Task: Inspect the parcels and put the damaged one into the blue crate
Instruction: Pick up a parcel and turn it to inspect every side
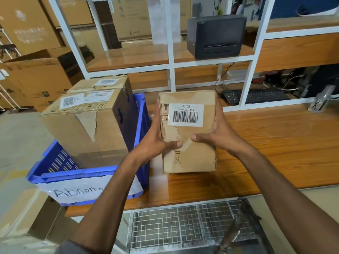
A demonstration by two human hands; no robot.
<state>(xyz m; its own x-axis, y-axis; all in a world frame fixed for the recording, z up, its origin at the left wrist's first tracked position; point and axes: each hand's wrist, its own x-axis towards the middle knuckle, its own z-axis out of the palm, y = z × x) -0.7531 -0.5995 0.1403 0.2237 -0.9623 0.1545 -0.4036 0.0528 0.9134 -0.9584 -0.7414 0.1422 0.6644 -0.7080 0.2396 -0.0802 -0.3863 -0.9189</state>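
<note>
Blue crate (73, 174) holds a torn cardboard box (88, 129); the left hand (157, 140) and right hand (218, 136) together grip a barcoded parcel (194, 158).

Three parcels: held parcel (189, 132), torn parcel (82, 129), rear parcel (102, 84); one blue crate (78, 172); one label printer (216, 36); two hands: left hand (156, 142), right hand (220, 133)

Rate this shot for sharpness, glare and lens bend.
Head view: the barcode label on the held parcel is sharp. The stacked cartons far left are soft and smeared. The white shelf posts splay outward from wide-angle distortion. The wooden table shows a pale sheen right of the parcel. Lighting is even, shadows faint.
</note>
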